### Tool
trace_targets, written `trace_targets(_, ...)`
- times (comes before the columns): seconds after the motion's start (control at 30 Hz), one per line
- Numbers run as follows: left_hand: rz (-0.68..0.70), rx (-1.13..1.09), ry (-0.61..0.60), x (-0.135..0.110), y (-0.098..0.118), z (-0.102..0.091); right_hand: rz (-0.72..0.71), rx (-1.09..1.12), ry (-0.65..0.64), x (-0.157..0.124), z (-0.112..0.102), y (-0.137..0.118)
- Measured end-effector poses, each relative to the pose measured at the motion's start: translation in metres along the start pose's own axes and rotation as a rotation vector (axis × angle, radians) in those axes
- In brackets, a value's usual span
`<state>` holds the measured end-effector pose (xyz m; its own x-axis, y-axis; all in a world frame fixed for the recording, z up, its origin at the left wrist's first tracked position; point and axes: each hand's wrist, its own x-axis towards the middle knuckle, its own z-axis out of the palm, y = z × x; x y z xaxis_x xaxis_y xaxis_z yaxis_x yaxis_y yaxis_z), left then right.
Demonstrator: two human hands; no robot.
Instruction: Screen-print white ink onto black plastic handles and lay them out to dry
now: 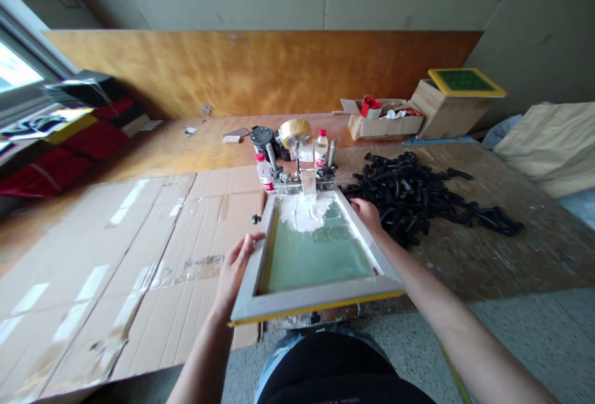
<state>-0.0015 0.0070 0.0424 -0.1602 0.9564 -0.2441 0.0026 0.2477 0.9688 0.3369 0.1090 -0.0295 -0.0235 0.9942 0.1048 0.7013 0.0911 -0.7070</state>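
Observation:
A screen-printing frame with green mesh sits hinged on a metal clamp in front of me. White ink is piled at the mesh's far end, with a white squeegee standing in it. My left hand grips the frame's left rail, fingers curled over its edge. My right hand holds the right rail near the far corner. The frame's near edge tilts up slightly toward me.
A heap of black tubular parts lies right of the frame. Two small bottles, a tape roll and a black jar stand behind the clamp. Flattened cardboard covers the left. Cardboard boxes and a yellow-framed screen sit at the back right.

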Motion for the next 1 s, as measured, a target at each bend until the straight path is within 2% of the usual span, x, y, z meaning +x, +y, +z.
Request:
trace_targets(0.07, -0.093, 0.057, -0.039, -0.006, -0.030, -0.004, -0.067, -0.043, 0.143, 0.013, -0.013, -0.008)
trace_targets(0.13, -0.111, 0.091, -0.041, -0.005, -0.059, -0.004, -0.245, -0.125, 0.227, 0.028, -0.007, -0.030)
trace_targets(0.2, -0.109, 0.143, -0.022, 0.000, -0.080, -0.002, -0.424, -0.233, 0.166, 0.042, 0.011, -0.058)
trace_targets(0.23, -0.110, 0.163, -0.013, 0.003, -0.088, -0.001, -0.463, -0.293, 0.107, 0.048, 0.022, -0.070)
trace_targets(0.3, -0.119, 0.166, -0.011, 0.008, -0.097, -0.001, -0.454, -0.407, -0.022, 0.054, 0.039, -0.085)
trace_targets(0.37, -0.132, 0.138, -0.026, 0.010, -0.099, -0.001, -0.404, -0.489, -0.137, 0.053, 0.047, -0.089)
trace_targets(0.43, -0.141, 0.114, -0.041, 0.009, -0.098, -0.002, -0.384, -0.540, -0.181, 0.045, 0.046, -0.084)
trace_targets(0.6, -0.143, 0.108, -0.038, 0.006, -0.096, -0.001, -0.285, -0.720, -0.070, 0.022, 0.033, -0.067)
trace_targets(0.77, -0.156, 0.071, -0.053, 0.006, -0.099, -0.001, -0.169, -0.812, -0.054, 0.021, 0.051, -0.071)
trace_targets(0.87, -0.154, 0.068, -0.057, 0.007, -0.101, -0.002, -0.195, -0.756, -0.059, 0.026, 0.065, -0.077)
trace_targets(1.0, -0.159, 0.086, -0.062, 0.008, -0.100, -0.002, -0.319, -0.629, -0.097, 0.033, 0.071, -0.083)
